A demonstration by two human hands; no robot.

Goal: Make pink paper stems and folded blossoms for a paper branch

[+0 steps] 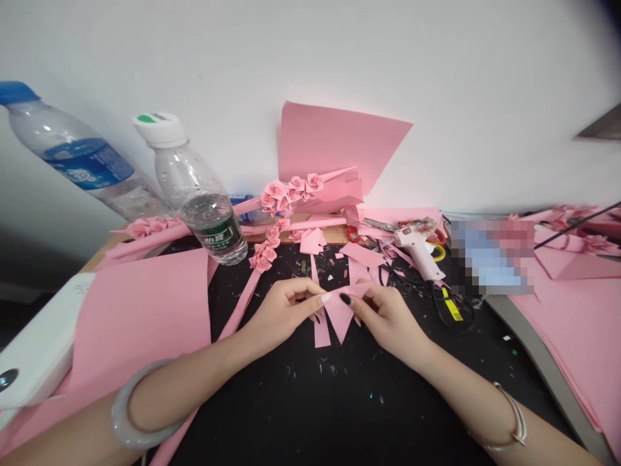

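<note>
My left hand (284,307) and my right hand (385,314) meet over a black mat (339,401), both pinching one small folded pink paper piece (339,314). Its point hangs down between my thumbs. A pink paper strip (321,333) lies under it on the mat. Small pink offcuts (361,255) are scattered just beyond my fingers. A grey bangle circles my left wrist, a thin silver one my right.
Two water bottles (206,194) (77,162) stand at the left. Folded pink paper roses on strips (291,191) lean against the wall with a pink sheet (334,139). A pink glue gun (417,249) lies at right. Large pink sheets (145,310) (582,323) flank the mat; a white box (39,349) sits far left.
</note>
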